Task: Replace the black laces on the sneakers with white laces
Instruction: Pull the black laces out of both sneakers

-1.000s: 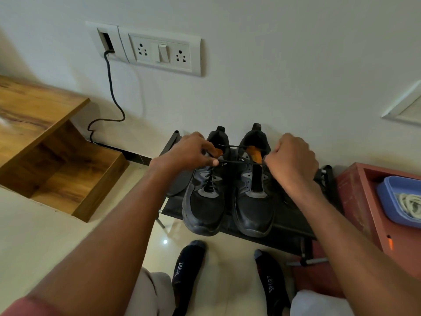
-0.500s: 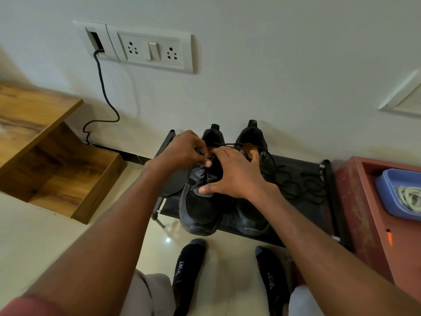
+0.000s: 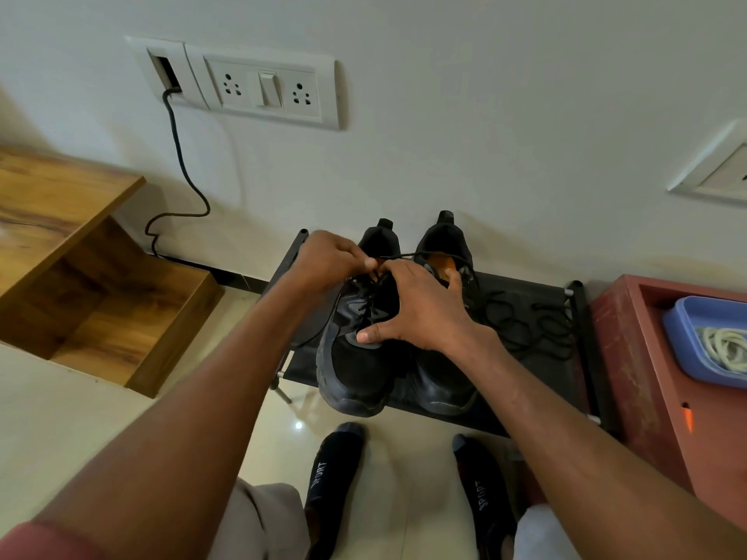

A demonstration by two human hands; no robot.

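Observation:
Two black sneakers stand side by side on a low black rack, toes toward me. My left hand pinches the black lace at the collar of the left sneaker. My right hand lies across that shoe's tongue, thumb on the grey panel, fingers at the same lace. The right sneaker shows no lace in its eyelets; a loose black lace lies coiled on the rack to its right. White laces lie in a blue tub at the far right.
The blue tub sits in a red-brown tray right of the rack. A wooden shelf unit stands to the left. A wall socket plate with a black cable is above. My socked feet are on the tiled floor.
One second ago my right hand was pulling a lace off to the right of the right sneaker. It has crossed onto the left sneaker, and that lace lies coiled on the rack.

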